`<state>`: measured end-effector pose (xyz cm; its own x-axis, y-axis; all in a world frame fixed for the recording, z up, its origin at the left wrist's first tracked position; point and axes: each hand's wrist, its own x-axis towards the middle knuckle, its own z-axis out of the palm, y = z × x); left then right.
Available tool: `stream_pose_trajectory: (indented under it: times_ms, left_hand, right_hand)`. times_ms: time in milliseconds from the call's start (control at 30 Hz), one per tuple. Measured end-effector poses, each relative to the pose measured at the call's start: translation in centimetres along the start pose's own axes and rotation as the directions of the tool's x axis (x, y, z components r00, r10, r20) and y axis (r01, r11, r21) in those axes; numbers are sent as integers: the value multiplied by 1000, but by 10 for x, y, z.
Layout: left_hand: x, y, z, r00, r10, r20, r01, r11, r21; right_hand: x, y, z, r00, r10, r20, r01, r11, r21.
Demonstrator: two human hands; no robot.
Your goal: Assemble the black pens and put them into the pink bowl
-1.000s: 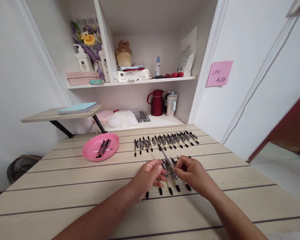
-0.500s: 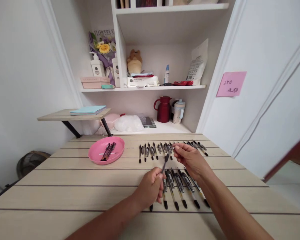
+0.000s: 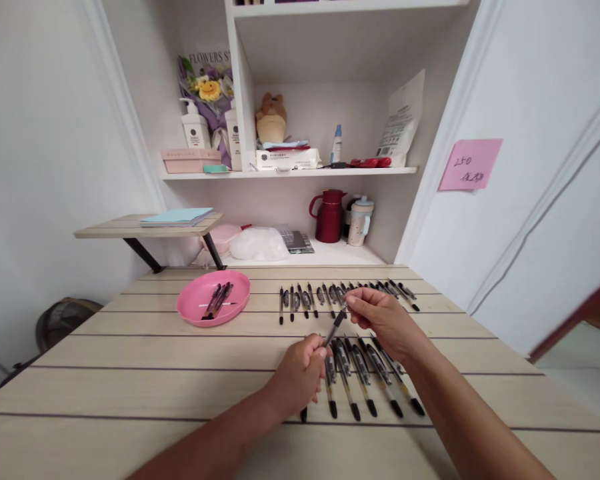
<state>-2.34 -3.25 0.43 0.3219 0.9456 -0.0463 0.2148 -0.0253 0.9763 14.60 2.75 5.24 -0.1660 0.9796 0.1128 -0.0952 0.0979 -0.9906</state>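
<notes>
My left hand is closed round the barrel of a black gel pen, which slants up to the right. At its upper end my right hand pinches a small silvery pen tip between thumb and forefinger. The tip meets or nearly meets the barrel; whether it is seated I cannot tell. Beneath both hands lies a near row of pens with loose black caps between them, partly covered by my left hand. Farther back runs a second row of pens and caps, partly behind my right hand.
A pink tray on the left holds several dark pens and a thin white stick. Behind it stands a small raised shelf with blue paper. A red jug and a pale tumbler stand at the back.
My right hand has moved slightly left and down, bringing the small tip to the upper end of the pen. My left hand keeps its hold on the barrel. The view has shifted slightly.
</notes>
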Motion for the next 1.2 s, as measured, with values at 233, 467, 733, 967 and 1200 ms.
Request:
stream_pose_trajectory:
  times_ms: [233, 467, 733, 967, 1200]
  left_hand:
    - [-1, -4, 1, 997, 36, -64, -37, 999, -8]
    - [-1, 1, 6, 980, 138, -141, -126, 988, 90]
    - [0, -5, 6, 984, 127, -126, -125, 992, 20]
    - [1, -5, 6, 988, 108, -106, -111, 994, -23]
    - [0, -4, 7, 988, 107, -111, -110, 994, -15]
  right_hand:
    - [-3, 6, 4, 1000, -15, -15, 16, 999, 41]
    - [-6, 13, 15, 982, -80, -173, 94, 993, 76]
    - [-8, 13, 17, 992, -55, -114, 70, 988, 134]
    - [-7, 17, 9, 996, -56, -71, 73, 962, 263]
    - [-6, 24, 10, 993, -77, -88, 98, 958, 271]
